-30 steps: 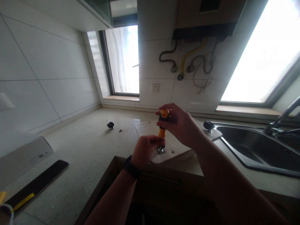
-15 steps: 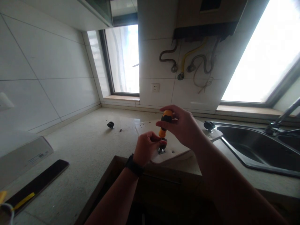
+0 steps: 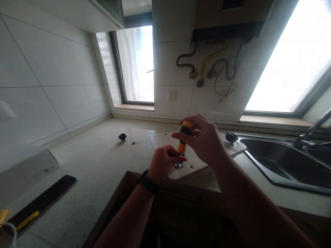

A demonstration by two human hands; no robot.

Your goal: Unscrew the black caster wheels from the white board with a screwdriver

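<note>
My right hand point(image 3: 203, 136) grips a yellow and black screwdriver point(image 3: 182, 147) by its handle, tip down. Below it, a caster wheel point(image 3: 178, 166) with a metal plate sits at the near corner of a white board point(image 3: 168, 141). My left hand point(image 3: 165, 160), with a black watch at the wrist, is closed in a pinch at the caster and the screwdriver's lower end. The fingers cover the tip, so I cannot tell exactly what they pinch. A second caster point(image 3: 231, 138) stands on the board's right end.
A loose caster point(image 3: 122, 137) and some small dark bits point(image 3: 133, 143) lie on the counter point(image 3: 103, 155) to the left. The sink point(image 3: 274, 158) is at the right. A long dark strip point(image 3: 46, 199) lies at the lower left. Hoses point(image 3: 204, 65) hang on the wall.
My right hand and the screwdriver have shifted slightly to the right, and the handle leans a little more that way. My left fingers have moved slightly at the caster.
</note>
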